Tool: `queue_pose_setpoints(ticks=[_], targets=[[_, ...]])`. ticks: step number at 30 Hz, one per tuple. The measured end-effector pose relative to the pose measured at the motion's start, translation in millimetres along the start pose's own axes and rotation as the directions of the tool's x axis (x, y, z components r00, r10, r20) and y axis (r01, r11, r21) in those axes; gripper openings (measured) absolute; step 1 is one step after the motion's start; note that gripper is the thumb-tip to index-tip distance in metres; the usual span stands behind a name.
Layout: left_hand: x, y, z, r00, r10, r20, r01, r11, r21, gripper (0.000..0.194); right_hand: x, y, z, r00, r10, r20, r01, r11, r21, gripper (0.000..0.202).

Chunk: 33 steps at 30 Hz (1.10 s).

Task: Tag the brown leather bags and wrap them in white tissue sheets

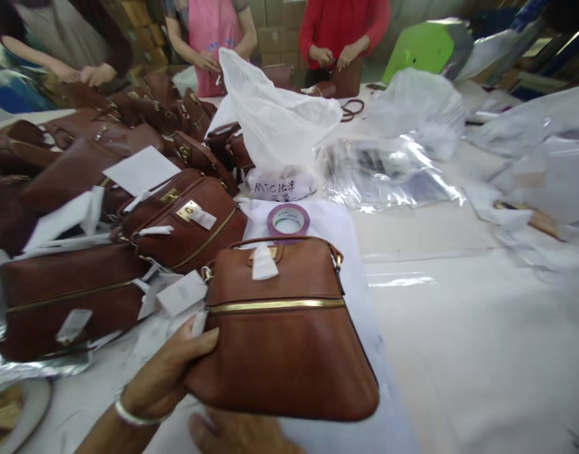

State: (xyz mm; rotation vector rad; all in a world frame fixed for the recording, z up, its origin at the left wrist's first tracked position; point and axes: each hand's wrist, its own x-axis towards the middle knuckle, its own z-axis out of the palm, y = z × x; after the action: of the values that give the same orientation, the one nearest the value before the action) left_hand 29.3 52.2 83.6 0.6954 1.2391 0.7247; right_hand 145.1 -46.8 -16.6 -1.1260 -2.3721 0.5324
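The front handbag (284,366) is faced in smooth, softly glossy brown leather or a leather-like material. It is crossed by a zip (280,306) of shiny gold-coloured metal, and its clasp is partly covered by a thin white wrap (264,266). A polished metal lock (188,210) is set on the similarly smooth bag behind (180,243). Matt paper is seen in the white card (142,170). Crinkled, translucent plastic is shown by the white sack (280,126), while bright glare is thrown off the clear film (388,176). The silvery sheet (43,371) is crumpled and foil-like.
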Motion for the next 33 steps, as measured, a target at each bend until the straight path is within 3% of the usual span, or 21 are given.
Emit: queue_pose_setpoints(ticks=[4, 7, 9, 11, 12, 14, 16, 17, 19, 21, 24, 26, 30, 33], targets=[[24, -28, 28.4, 0.986, -0.104, 0.127, 0.104, 0.995, 0.005, 0.069, -21, 0, 24, 0.988, -0.13, -0.078, 0.124, 0.99, -0.071, 0.024], [30, -50, 32.9, 0.987, -0.088, 0.133, 0.084, 0.996, 0.039, 0.07, -34, 2, 42, 0.976, -0.165, -0.145, 0.158, 0.986, -0.06, 0.015], [31, -56, 29.5, 0.995, -0.041, 0.094, 0.028, 0.99, 0.138, 0.073, -44, 3, 37, 0.955, -0.184, -0.231, 0.191, 0.981, 0.011, 0.018], [23, -58, 25.1, 0.995, 0.098, -0.02, -0.086, 0.945, 0.317, 0.075, -55, 7, 11, 0.923, -0.189, -0.335, 0.239, 0.964, 0.114, 0.021], [15, -59, 23.6, 0.972, 0.221, -0.082, -0.164, 0.885, 0.436, 0.074, -61, 9, -9, 0.902, -0.188, -0.388, 0.264, 0.952, 0.152, 0.021], [-9, -65, 23.2, 0.856, 0.508, -0.097, -0.309, 0.652, 0.692, 0.068, -69, 17, -58, 0.883, -0.167, -0.439, 0.256, 0.955, 0.152, 0.024], [-37, -79, 25.7, 0.744, 0.66, 0.102, -0.393, 0.31, 0.866, 0.07, -71, 27, -104, 0.885, -0.042, -0.463, 0.069, 0.997, 0.042, 0.038], [-50, -88, 27.4, 0.726, 0.649, 0.23, -0.416, 0.147, 0.898, 0.075, -70, 33, -121, 0.889, 0.024, -0.457, -0.045, 0.998, -0.035, 0.045], [-70, -107, 29.4, 0.755, 0.509, 0.414, -0.437, -0.08, 0.896, 0.09, -64, 45, -137, 0.912, 0.097, -0.399, -0.191, 0.961, -0.202, 0.057], [-78, -124, 27.3, 0.821, 0.375, 0.432, -0.393, -0.179, 0.902, 0.103, -58, 56, -135, 0.944, 0.069, -0.323, -0.181, 0.926, -0.33, 0.064], [-80, -138, 14.9, 0.928, 0.22, 0.3, -0.259, -0.195, 0.946, 0.115, -52, 69, -121, 0.962, 0.008, -0.273, -0.127, 0.898, -0.421, 0.066], [-81, -142, 1.8, 0.966, 0.117, 0.23, -0.207, -0.179, 0.962, 0.116, -50, 72, -118, 0.956, -0.012, -0.294, -0.122, 0.893, -0.434, 0.066], [-90, -144, -27.7, 0.986, 0.086, 0.143, -0.127, -0.169, 0.977, 0.108, -57, 59, -125, 0.947, -0.084, -0.311, -0.056, 0.908, -0.415, 0.06], [-102, -140, -43.6, 0.989, 0.09, 0.118, -0.103, -0.163, 0.981, 0.098, -73, 40, -118, 0.92, -0.309, -0.241, 0.207, 0.906, -0.37, 0.051]])
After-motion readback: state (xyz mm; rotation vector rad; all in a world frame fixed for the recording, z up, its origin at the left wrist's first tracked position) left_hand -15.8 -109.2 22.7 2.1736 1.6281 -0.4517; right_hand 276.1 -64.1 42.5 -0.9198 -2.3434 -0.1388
